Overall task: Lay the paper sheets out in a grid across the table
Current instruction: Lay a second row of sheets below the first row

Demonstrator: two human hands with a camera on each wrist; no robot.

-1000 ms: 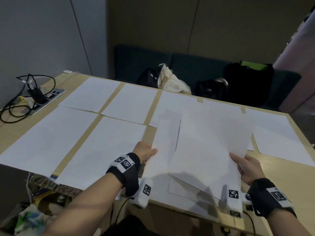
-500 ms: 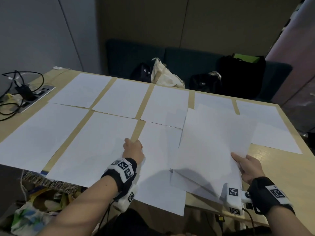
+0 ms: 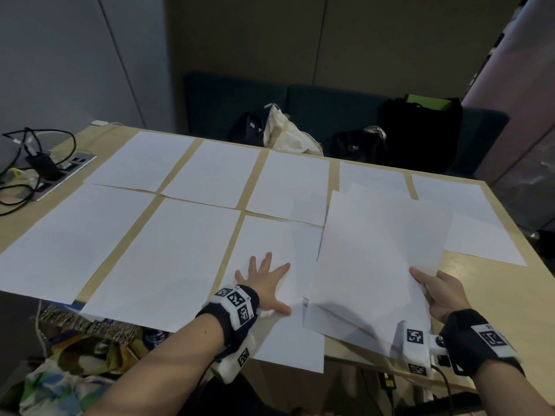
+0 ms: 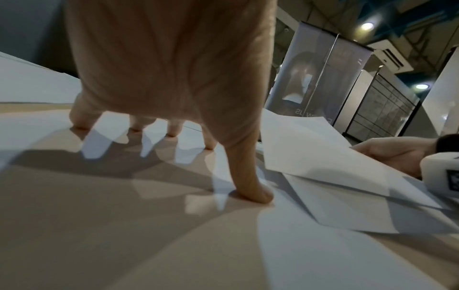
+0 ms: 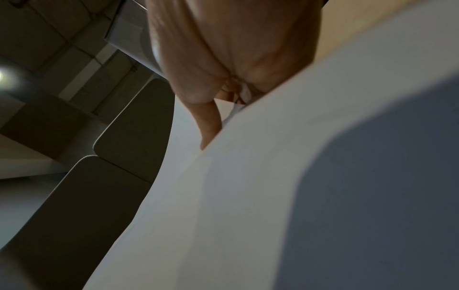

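Most grid places were filled; left hand [image 3: 265, 283], fingers spread, pressed the near sheet [image 3: 279, 259]; right hand [image 3: 444, 291] pinched the remaining sheets [image 3: 378, 256].

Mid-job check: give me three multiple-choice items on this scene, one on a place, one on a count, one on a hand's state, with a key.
1. Where does the left hand rest?
A. On the flat white paper sheet third from the left in the near row
B. On the black cables
C. On the dark sofa

2. How many white sheets lie in the far row on the light wooden table?
A. Two
B. Five
C. Eight

3. What is the right hand doing?
A. Hanging idle
B. Pressing flat on bare wood
C. Gripping a loose stack of white paper sheets

Key: 1 A, spread fingers lie on that sheet; 2 B, five show in the head view, the fourth partly covered by the stack; 3 C, thumb on top of the stack's edge, fingers beneath.
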